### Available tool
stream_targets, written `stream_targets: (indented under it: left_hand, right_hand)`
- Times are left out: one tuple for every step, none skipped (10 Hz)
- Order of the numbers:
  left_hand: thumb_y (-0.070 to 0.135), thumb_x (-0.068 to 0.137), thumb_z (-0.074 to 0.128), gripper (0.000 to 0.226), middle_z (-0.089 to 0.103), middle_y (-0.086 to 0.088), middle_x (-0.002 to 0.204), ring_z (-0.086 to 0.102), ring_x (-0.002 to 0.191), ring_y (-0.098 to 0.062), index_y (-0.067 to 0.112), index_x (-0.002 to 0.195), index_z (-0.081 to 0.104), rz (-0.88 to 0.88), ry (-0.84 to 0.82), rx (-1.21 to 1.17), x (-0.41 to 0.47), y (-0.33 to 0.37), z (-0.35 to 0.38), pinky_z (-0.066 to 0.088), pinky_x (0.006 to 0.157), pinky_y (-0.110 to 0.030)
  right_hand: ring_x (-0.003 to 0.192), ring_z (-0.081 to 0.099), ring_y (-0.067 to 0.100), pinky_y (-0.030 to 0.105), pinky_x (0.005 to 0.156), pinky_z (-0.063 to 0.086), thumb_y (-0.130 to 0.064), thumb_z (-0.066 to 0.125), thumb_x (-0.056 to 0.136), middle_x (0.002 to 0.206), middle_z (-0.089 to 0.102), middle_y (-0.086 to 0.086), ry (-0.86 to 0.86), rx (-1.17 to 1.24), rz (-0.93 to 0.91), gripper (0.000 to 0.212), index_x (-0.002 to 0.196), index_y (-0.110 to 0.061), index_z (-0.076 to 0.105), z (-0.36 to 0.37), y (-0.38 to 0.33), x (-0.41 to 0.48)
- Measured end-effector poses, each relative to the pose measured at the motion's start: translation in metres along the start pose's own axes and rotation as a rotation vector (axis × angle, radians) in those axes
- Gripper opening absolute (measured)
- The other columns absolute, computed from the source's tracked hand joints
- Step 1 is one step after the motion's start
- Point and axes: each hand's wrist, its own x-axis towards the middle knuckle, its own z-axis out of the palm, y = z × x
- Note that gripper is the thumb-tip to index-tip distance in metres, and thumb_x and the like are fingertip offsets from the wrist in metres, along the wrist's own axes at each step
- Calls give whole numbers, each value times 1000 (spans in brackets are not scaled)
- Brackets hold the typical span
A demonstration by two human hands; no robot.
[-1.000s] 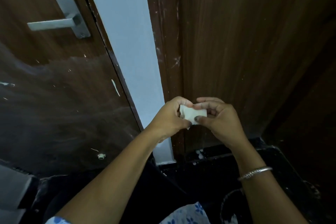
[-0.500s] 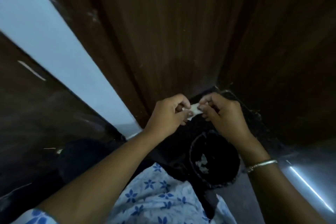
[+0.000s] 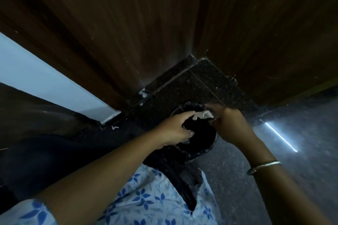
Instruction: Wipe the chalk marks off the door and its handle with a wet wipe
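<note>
A crumpled white wet wipe (image 3: 202,115) hangs over the mouth of a black bin (image 3: 196,133) on the floor. My left hand (image 3: 176,129) and my right hand (image 3: 229,123) both pinch the wipe from either side, directly above the bin. The dark brown door (image 3: 27,115) shows only as a strip at the far left, low down. Its handle is out of view.
Brown wooden panels (image 3: 146,23) meet in a corner ahead. A pale blue wall strip (image 3: 45,82) runs between the door and the panels. Dark speckled floor tiles (image 3: 192,86) lie around the bin, with white specks. A bright light streak (image 3: 279,137) reflects on the floor at right.
My view has swung down and right from the door and handle to the floor. Both hands carried the wipe down over the black bin.
</note>
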Motion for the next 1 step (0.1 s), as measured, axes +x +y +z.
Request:
stream_targets:
  left_hand:
    - [18, 91, 56, 62, 26, 1, 152, 31, 135, -21, 32, 143, 26, -6, 13, 4, 2, -8, -2, 40, 92, -32]
  right_hand:
    - [82, 64, 29, 37, 67, 53, -12, 61, 87, 105, 66, 16, -48, -9, 69, 48, 133, -18, 48, 3, 3, 10]
